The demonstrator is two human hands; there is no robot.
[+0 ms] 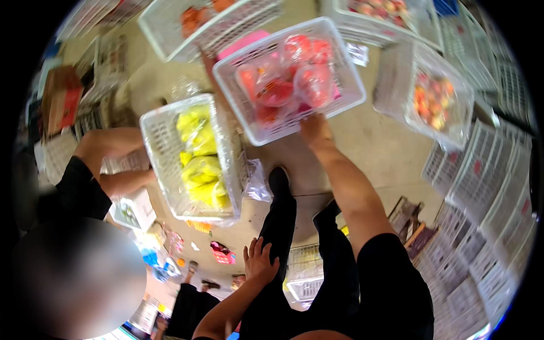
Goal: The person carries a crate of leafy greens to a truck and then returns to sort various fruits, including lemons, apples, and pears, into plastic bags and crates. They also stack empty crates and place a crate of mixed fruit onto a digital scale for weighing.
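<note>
My right hand [315, 129] is at the near rim of a white plastic basket [277, 135], its fingers hooked over the edge. The basket stands tilted to the view and holds several clear bags of red-pink goods [313, 85], whose kind I cannot make out, with something pink beneath them. My left hand [259, 260] rests on my dark trouser leg with its fingers spread, holding nothing. Left of my right hand stands another white basket [158, 141] with bright yellow goods [199, 175] in clear plastic bags.
A person [85, 187] at the left reaches to the yellow goods' basket. White baskets with fruit [433, 102] stand at the right, beside stacked crates [481, 170]. Another basket [226, 28] holds orange-red goods at the back. Plastic film [258, 181] and a red packet [222, 253] lie on the floor.
</note>
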